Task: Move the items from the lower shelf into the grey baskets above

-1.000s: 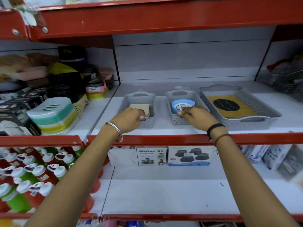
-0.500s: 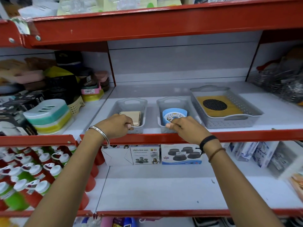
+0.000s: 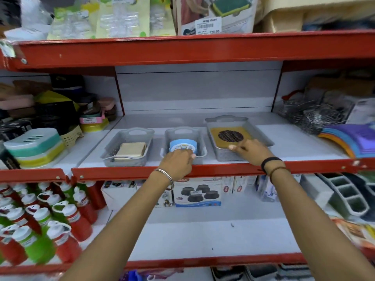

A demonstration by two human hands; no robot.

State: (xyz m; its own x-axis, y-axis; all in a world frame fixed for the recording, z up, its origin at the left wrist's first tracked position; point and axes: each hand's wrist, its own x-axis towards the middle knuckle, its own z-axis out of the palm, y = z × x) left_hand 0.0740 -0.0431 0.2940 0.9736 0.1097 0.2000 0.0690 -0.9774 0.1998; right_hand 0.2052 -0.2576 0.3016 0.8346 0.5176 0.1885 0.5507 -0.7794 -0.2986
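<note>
A red-framed store rack fills the view, its middle shelf (image 3: 284,142) carrying three grey baskets in a row while the lower shelf (image 3: 203,236) below lies largely bare at the front; boxed goods (image 3: 197,192) stand at its back, under the baskets. The large basket (image 3: 263,141), widest of the three, sits rightmost with its long axis running front to back and holds a yellow mat with a dark mesh disc (image 3: 230,136); the middle basket (image 3: 199,138) holds a blue round item (image 3: 183,146); the left basket (image 3: 127,148) holds a beige flat item (image 3: 132,150), and no hand is near it. Two bare arms reach up from below — the right hand (image 3: 250,152) rests at the large basket's front edge, its fingers (image 3: 233,147) pressed together on the mat's near rim; the left hand (image 3: 177,162) lies on the middle basket's front wall, fingers (image 3: 190,156) curled against the blue item, though whether they pinch it cannot be told. Each basket already holds one item, so the task looks well along; what is left stands below and behind the wrists — the boxed goods lie down and toward the rack's back from both hands, the left hand slightly nearer, and any next reach would probably have to drop under the red shelf lip (image 3: 223,169) first.
</note>
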